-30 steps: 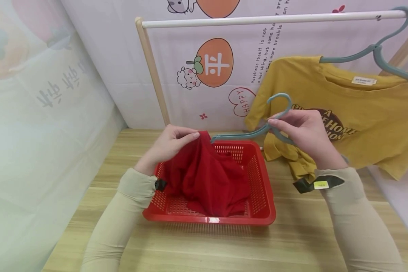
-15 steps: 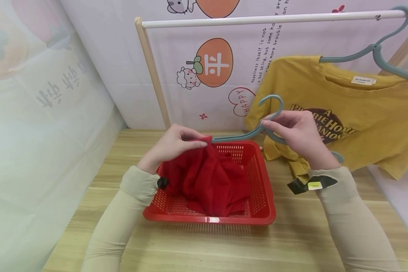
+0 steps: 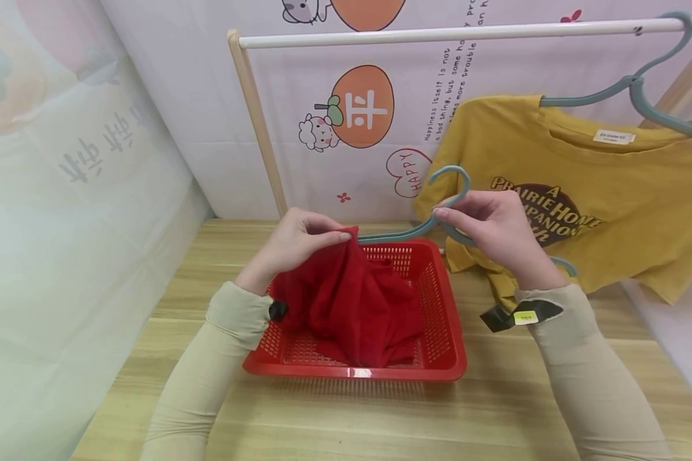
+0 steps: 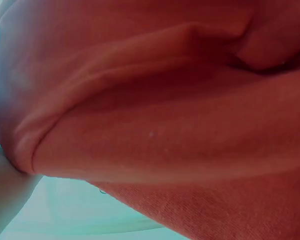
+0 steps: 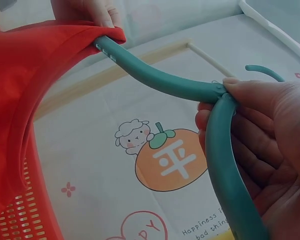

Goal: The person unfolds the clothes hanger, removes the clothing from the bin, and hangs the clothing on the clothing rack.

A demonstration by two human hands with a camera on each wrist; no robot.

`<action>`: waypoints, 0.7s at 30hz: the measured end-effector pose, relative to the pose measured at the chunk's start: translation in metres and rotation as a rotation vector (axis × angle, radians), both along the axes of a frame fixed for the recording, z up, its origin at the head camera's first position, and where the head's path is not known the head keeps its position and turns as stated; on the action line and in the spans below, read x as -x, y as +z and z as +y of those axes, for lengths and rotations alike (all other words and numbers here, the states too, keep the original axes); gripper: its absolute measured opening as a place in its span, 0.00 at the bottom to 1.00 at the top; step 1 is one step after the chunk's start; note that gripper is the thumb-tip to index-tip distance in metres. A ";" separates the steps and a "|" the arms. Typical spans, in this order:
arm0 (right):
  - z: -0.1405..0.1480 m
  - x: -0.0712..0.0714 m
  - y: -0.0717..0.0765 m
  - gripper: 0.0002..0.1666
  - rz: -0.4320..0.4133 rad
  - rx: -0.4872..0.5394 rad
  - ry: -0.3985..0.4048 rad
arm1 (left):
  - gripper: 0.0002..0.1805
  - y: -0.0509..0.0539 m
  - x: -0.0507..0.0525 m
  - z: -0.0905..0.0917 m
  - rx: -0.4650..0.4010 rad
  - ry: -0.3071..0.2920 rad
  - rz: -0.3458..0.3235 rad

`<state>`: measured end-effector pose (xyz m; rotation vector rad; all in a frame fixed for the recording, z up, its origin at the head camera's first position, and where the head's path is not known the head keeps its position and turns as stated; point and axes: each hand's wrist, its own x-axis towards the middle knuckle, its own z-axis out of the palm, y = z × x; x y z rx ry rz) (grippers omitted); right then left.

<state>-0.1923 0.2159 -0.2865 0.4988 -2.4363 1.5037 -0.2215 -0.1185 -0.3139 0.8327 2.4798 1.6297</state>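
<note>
My left hand point(image 3: 296, 246) pinches the top edge of a red garment point(image 3: 357, 307) between thumb and fingers. The rest of the garment hangs down into a red plastic basket point(image 3: 354, 372). My right hand point(image 3: 498, 234) grips a teal clothes hanger point(image 3: 398, 235) at the joint below its hook. In the right wrist view, one arm of the hanger point(image 5: 160, 82) has its tip inside the garment's opening, beside my left fingers; the other arm slopes down, outside the cloth. Red cloth point(image 4: 155, 125) fills most of the left wrist view.
A yellow T-shirt point(image 3: 623, 186) hangs on another teal hanger point(image 3: 588, 96) at the right. That hanger hooks over a white rail point(image 3: 415, 37) with wooden posts point(image 3: 259, 121). The basket stands on a wood-grain table point(image 3: 357, 422) in front of a printed wall sheet.
My right hand has moved left with the hanger, pushing its arm further into the garment. My left hand has shifted slightly right and keeps its pinch on the cloth.
</note>
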 end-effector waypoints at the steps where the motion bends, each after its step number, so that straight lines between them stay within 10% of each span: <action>1: -0.001 -0.001 0.000 0.12 0.000 0.007 -0.001 | 0.08 0.000 0.000 0.000 0.002 -0.001 0.002; 21: -0.020 0.000 -0.003 0.10 0.040 0.051 0.065 | 0.08 0.002 0.003 0.009 0.063 0.005 0.109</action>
